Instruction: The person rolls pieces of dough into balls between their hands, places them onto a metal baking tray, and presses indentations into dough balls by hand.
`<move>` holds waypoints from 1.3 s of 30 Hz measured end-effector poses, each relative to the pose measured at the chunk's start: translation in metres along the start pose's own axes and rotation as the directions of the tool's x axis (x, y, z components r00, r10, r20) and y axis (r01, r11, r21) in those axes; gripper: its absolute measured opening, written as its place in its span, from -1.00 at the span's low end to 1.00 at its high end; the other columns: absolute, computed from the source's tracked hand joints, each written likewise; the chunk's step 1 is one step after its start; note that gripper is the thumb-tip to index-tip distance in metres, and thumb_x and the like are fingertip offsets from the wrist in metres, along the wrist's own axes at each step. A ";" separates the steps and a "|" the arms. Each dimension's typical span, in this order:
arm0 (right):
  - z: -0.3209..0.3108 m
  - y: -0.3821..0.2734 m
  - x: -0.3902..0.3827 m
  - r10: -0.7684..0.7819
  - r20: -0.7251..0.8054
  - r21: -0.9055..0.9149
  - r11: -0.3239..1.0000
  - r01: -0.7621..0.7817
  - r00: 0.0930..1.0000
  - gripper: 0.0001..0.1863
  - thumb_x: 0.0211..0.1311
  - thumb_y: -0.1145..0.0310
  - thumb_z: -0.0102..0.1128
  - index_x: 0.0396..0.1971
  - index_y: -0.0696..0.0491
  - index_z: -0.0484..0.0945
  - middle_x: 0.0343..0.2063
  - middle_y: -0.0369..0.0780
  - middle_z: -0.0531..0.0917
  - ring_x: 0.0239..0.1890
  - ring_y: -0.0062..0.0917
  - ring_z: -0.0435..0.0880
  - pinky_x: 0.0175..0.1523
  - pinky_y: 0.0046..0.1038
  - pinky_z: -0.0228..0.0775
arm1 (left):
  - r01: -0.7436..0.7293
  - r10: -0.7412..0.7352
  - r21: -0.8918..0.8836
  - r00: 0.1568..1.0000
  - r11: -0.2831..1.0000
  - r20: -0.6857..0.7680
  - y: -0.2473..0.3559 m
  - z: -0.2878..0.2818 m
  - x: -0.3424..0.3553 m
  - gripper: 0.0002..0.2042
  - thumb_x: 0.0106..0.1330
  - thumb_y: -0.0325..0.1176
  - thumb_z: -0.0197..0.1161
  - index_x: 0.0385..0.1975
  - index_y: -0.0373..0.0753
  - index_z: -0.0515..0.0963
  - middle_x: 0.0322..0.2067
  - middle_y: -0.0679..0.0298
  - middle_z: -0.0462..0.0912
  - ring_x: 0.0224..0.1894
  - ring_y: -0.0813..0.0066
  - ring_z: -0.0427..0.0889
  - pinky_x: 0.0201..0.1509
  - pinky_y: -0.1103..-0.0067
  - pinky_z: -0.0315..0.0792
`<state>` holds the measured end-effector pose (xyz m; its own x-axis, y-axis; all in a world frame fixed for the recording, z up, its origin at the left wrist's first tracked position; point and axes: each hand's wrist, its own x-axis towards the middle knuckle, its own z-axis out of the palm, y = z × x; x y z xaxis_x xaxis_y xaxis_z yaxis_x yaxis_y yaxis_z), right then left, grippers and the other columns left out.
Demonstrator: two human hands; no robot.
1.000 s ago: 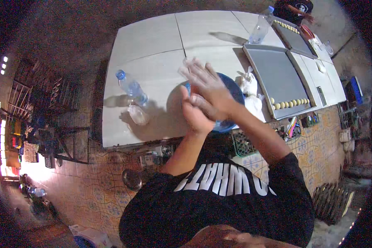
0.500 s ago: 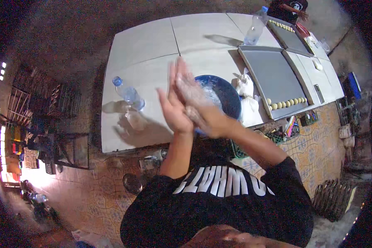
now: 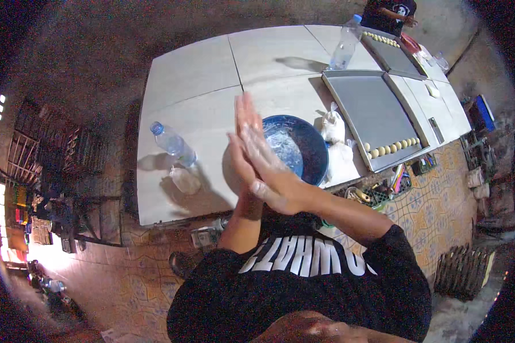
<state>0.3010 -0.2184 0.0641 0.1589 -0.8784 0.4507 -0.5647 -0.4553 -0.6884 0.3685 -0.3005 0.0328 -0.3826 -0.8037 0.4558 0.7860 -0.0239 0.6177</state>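
My two hands are pressed palm to palm above the near side of the table, fingers stretched out straight and pointing away from me. My right hand (image 3: 273,174), dusted white on its back and fingers, lies over much of my left hand (image 3: 240,157). Whatever may be between the palms is hidden. Just right of and beyond them stands a round blue basin (image 3: 316,128), its inside smeared with white powder or paste. Right of the basin sit two plastic bags of white stuff (image 3: 333,127). A large grey tray (image 3: 372,106) holds a row of small pale dough balls (image 3: 392,148) along its near edge.
On the left, a clear bottle (image 3: 174,144) stands beside a small bag (image 3: 185,180). A taller bottle (image 3: 344,46) is at the back. A second tray (image 3: 403,60) with balls lies farther right, near another person (image 3: 389,16). A green crate (image 3: 377,197) sits below the table edge.
My right hand has slid along the left one, and both are a little nearer to me with the fingers closer together. The whole view has shifted slightly.
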 end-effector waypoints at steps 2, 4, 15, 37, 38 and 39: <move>-0.004 0.005 0.020 0.049 -0.213 0.009 0.999 -0.048 0.976 -0.17 0.61 -0.02 -0.28 0.59 0.20 -0.27 0.58 0.18 -0.20 0.65 0.01 -0.34 0.65 -0.13 -0.43 | 0.080 -0.078 0.025 0.995 0.997 -0.057 -0.002 0.017 -0.015 -0.26 0.60 0.15 -0.26 0.57 -0.32 0.04 0.56 0.01 0.11 0.59 0.15 0.09 0.61 0.32 -0.01; -0.028 0.021 0.035 0.169 -0.237 0.125 0.982 -0.142 0.957 -0.15 0.60 -0.04 -0.28 0.58 0.22 -0.27 0.59 0.18 -0.21 0.64 0.02 -0.34 0.65 -0.15 -0.41 | 0.139 -0.105 0.207 0.980 0.968 -0.169 0.009 0.041 -0.024 -0.33 0.60 0.12 -0.26 0.38 -0.39 0.29 0.33 -0.02 0.42 0.37 0.08 0.40 0.48 0.23 0.24; -0.012 0.013 0.030 0.110 -0.200 -0.218 0.964 -0.154 0.974 -0.16 0.50 -0.07 -0.10 0.58 0.14 -0.02 0.57 0.10 0.02 0.62 0.05 -0.10 0.63 -0.04 -0.32 | 0.203 -0.202 -0.166 0.979 0.965 0.020 -0.007 0.007 -0.012 -0.24 0.63 0.14 -0.31 0.61 -0.31 -0.14 0.61 0.10 -0.03 0.65 0.28 -0.11 0.68 0.34 -0.26; -0.023 0.012 0.037 -0.016 -0.237 -0.290 0.956 -0.054 0.971 -0.05 0.42 -0.30 -0.09 0.58 0.06 0.05 0.57 0.12 -0.01 0.63 0.07 -0.20 0.61 0.12 -0.42 | 0.205 -0.218 -0.208 0.975 0.956 -0.042 -0.013 0.022 -0.020 -0.20 0.58 0.24 -0.30 0.62 -0.20 -0.12 0.58 0.03 0.04 0.62 0.18 0.02 0.65 0.30 -0.11; -0.037 0.017 0.043 -0.025 -0.271 -0.316 0.947 -0.065 0.962 -0.05 0.43 -0.27 -0.08 0.57 0.12 0.04 0.58 0.11 -0.01 0.63 0.08 -0.19 0.62 0.07 -0.43 | 0.255 -0.277 -0.224 0.958 0.941 -0.072 -0.012 0.024 -0.023 -0.20 0.58 0.24 -0.30 0.62 -0.20 -0.12 0.58 0.03 0.03 0.62 0.18 0.01 0.65 0.30 -0.11; -0.036 0.023 0.039 -0.022 -0.279 -0.316 0.946 -0.070 0.960 -0.05 0.43 -0.27 -0.08 0.57 0.12 0.04 0.58 0.11 -0.01 0.63 0.08 -0.19 0.62 0.07 -0.43 | 0.276 -0.307 -0.252 0.947 0.927 -0.094 -0.009 0.025 -0.022 -0.20 0.58 0.25 -0.31 0.62 -0.20 -0.13 0.59 0.02 0.02 0.62 0.18 0.00 0.65 0.30 -0.12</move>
<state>0.2652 -0.2578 0.0859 -0.0610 -0.7930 0.6061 -0.8015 -0.3230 -0.5033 0.3575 -0.2677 0.0334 -0.5584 -0.8095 0.1816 0.7459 -0.3940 0.5370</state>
